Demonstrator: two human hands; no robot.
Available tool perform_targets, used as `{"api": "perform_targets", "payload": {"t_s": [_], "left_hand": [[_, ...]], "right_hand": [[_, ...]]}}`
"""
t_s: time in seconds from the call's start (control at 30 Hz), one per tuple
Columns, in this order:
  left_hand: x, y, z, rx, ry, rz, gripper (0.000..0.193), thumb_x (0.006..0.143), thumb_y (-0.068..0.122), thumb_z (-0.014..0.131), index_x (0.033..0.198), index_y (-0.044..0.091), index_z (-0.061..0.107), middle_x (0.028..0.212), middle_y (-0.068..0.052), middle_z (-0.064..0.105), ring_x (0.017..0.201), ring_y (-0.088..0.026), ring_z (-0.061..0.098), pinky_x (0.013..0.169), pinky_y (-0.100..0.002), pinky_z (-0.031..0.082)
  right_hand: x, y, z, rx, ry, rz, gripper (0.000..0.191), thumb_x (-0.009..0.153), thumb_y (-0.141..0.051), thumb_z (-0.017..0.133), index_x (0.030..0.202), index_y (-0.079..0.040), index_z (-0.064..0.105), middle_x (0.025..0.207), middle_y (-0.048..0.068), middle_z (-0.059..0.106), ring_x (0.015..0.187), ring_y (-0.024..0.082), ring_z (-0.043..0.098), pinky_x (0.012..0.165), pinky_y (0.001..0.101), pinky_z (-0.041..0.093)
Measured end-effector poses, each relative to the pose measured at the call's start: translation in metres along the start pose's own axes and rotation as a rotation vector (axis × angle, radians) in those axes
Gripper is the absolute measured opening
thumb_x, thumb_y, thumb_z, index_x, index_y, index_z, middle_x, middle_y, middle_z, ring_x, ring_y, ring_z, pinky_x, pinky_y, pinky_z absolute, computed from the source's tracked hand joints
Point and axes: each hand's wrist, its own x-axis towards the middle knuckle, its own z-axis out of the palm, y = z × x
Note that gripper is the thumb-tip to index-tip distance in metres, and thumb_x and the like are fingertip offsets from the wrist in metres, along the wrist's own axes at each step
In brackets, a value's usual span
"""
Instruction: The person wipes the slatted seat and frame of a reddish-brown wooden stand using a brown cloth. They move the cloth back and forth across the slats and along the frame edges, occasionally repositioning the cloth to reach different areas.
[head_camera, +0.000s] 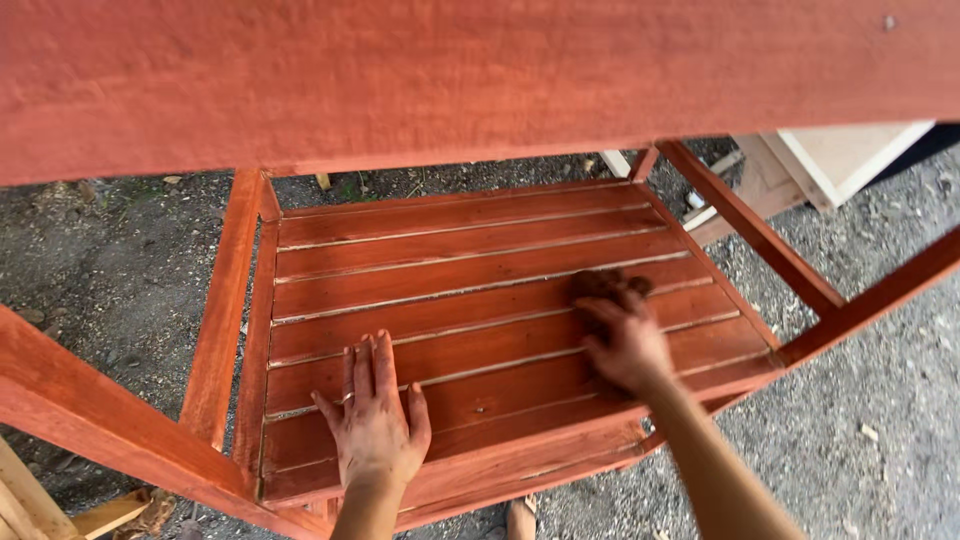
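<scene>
Red-stained slatted shelf (470, 270) under both hands, gravel ground (880, 400) around.

Two hands, left hand (372, 420), right hand (622, 340), one stained rag (600, 284), seven shelf slats (470, 270), one pale board (850, 155)

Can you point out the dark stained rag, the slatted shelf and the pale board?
Dark brown staining rag (598, 284), head view, its top.
Red-stained slatted wooden shelf (450, 270), head view, middle slat.
Pale unpainted wooden board (850, 155), head view, flat face.

Left hand (373, 420) flat, palm down, fingers spread and pointing away, forearm rising from the bottom edge, right hand (622, 335) further forward, fingers curled and pressing down, bare forearm stretched in from the lower right
</scene>
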Motion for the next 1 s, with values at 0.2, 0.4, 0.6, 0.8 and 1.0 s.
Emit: {"api": "perform_targets", "payload": {"t_s": [0.2, 0.4, 0.6, 0.8, 1.0], "left_hand": [[-0.007, -0.002, -0.004, -0.409, 0.341, 0.09, 0.083, 0.085, 0.015, 0.059, 0.158, 0.005, 0.021, 0.16, -0.031, 0.023, 0.147, -0.051, 0.027, 0.117, -0.068, 0.025], [-0.004, -0.001, 0.001, -0.426, 0.406, 0.06, 0.088, 0.083, 0.009, 0.06, 0.158, -0.003, 0.016, 0.159, -0.037, 0.017, 0.145, -0.058, 0.025, 0.117, -0.061, 0.031], [0.012, -0.003, 0.005, -0.081, 0.138, -0.137, 0.09, 0.079, 0.023, 0.067, 0.158, 0.016, 0.023, 0.161, -0.012, 0.027, 0.145, -0.036, 0.033, 0.113, -0.076, 0.018], [0.014, -0.002, 0.007, -0.04, 0.16, -0.12, 0.08, 0.081, 0.028, 0.066, 0.153, 0.024, 0.033, 0.161, -0.005, 0.03, 0.147, -0.03, 0.035, 0.113, -0.076, 0.022], [0.017, -0.003, 0.005, -0.021, 0.088, -0.113, 0.087, 0.079, 0.029, 0.067, 0.158, 0.026, 0.03, 0.162, -0.006, 0.025, 0.148, -0.031, 0.028, 0.112, -0.076, 0.02]], "right_hand": [[0.023, -0.179, 0.06, 0.189, -0.115, -0.446, 0.07, 0.079, -0.037, 0.079, 0.144, -0.035, 0.055, 0.16, 0.022, 0.031, 0.148, 0.044, 0.028, 0.121, 0.0525, 0.03], [0.065, -0.281, 0.094, 0.146, -0.42, -0.725, 0.058, 0.085, -0.039, 0.073, 0.14, -0.041, 0.058, 0.167, 0.011, 0.025, 0.154, 0.038, 0.024, 0.122, 0.0478, 0.03], [0.138, -0.148, 0.098, 0.135, -0.269, -0.526, 0.053, 0.084, -0.042, 0.069, 0.136, -0.034, 0.063, 0.154, 0.005, 0.053, 0.134, 0.027, 0.056, 0.117, 0.0446, 0.04], [0.192, 0.11, 0.045, 0.037, -0.005, 0.054, 0.056, 0.083, -0.051, 0.07, 0.132, -0.023, 0.068, 0.128, 0.014, 0.069, 0.111, 0.037, 0.068, 0.089, 0.0478, 0.057], [0.201, 0.21, 0.041, -0.474, 0.264, -0.022, 0.074, 0.079, -0.055, 0.069, 0.139, -0.012, 0.063, 0.133, 0.02, 0.064, 0.127, 0.037, 0.055, 0.107, 0.0542, 0.034]]}}
